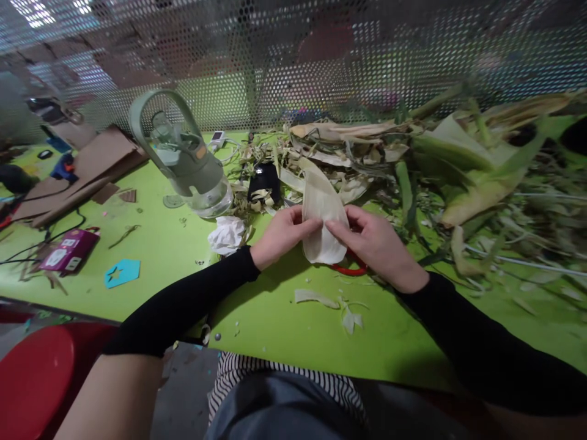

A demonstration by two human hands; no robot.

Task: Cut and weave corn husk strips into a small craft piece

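While both hands are half-closed, they pinch husk.

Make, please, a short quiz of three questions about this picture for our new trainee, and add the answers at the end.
1. What do the left hand and the right hand hold together?
2. True or false: the crumpled white paper lies inside the purple cardboard box.
3. The flat bright-blue card shows which shape? A) heart B) star C) circle

Key:
1. A pale, leaf-shaped piece of husk.
2. False: the crumpled white paper lies on the bright-green table, near the clear bottle with a grey-green lid.
3. B.
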